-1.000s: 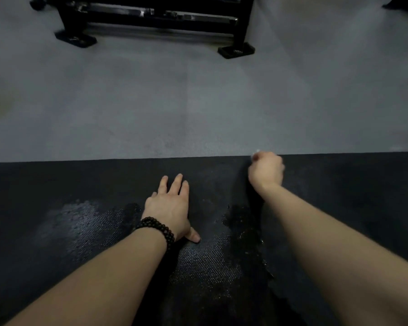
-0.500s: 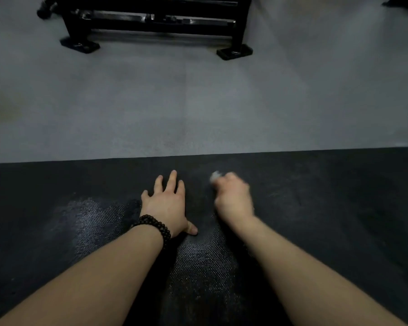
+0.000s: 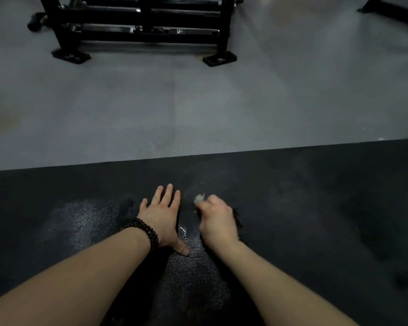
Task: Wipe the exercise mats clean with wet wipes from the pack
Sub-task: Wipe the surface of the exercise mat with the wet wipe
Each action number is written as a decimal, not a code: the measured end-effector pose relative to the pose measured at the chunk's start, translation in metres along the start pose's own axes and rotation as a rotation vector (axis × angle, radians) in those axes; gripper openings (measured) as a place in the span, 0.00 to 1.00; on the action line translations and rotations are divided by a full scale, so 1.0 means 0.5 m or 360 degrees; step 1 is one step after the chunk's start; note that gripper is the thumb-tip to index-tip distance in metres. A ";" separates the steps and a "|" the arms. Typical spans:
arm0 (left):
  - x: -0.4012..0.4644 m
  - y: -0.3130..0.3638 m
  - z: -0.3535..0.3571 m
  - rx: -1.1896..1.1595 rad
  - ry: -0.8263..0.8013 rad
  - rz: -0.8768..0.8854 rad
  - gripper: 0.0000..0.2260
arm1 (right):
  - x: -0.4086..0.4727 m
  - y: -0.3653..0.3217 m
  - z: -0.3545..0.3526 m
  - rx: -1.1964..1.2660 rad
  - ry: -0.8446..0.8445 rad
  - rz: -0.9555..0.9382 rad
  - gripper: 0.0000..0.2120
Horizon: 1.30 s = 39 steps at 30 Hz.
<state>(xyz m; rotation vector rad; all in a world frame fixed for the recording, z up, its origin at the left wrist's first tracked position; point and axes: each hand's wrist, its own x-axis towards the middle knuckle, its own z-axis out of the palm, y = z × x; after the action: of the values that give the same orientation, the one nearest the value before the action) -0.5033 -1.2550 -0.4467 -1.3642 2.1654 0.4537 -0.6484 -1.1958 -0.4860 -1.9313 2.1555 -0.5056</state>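
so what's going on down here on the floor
A person is wiping a black mat on a grey floor. The right hand grips a bunched white wipe against the mat, while the left hand, with a bead bracelet at the wrist, rests flat on the mat beside it. Shiny wet patches show around and left of the hands; the mat's right side looks dull. A black metal rack stands beyond the mat.

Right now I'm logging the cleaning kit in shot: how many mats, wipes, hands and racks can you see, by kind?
Black exercise mat: 1
White wet wipe: 1
Hands: 2, left hand and right hand
Bead bracelet: 1
Black metal rack: 1
Total: 6
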 end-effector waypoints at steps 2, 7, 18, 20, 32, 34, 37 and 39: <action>-0.006 -0.001 0.003 -0.0001 0.0054 -0.0001 0.70 | 0.010 0.011 -0.016 0.0086 -0.0085 -0.0122 0.12; -0.024 -0.003 0.012 -0.0016 0.0164 -0.0012 0.66 | 0.064 0.179 -0.116 -0.0116 0.0247 0.0577 0.13; -0.027 -0.032 0.016 -0.0025 0.0039 0.0117 0.71 | 0.021 0.047 -0.051 0.0032 0.0089 0.0014 0.10; -0.027 -0.044 0.023 -0.0052 0.0048 0.0152 0.71 | 0.039 0.133 -0.097 -0.0065 0.0297 0.0458 0.10; -0.023 -0.060 0.034 -0.0040 0.0100 0.0212 0.72 | 0.030 -0.020 -0.040 0.0092 -0.0455 -0.0513 0.09; -0.027 -0.061 0.033 0.0003 0.0112 0.0208 0.71 | 0.075 0.032 -0.073 -0.0089 -0.0234 -0.0253 0.11; -0.028 -0.051 0.027 0.0026 0.0071 0.0144 0.71 | 0.091 0.054 -0.082 -0.0111 -0.0016 0.0323 0.11; -0.025 -0.048 0.027 0.0033 0.0061 0.0115 0.72 | 0.064 -0.006 -0.061 -0.0027 -0.0150 0.0260 0.15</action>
<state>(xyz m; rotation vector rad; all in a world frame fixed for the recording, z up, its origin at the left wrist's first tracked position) -0.4740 -1.2492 -0.4500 -1.2969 2.2503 0.4345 -0.6610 -1.2241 -0.4543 -1.7308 2.2389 -0.3610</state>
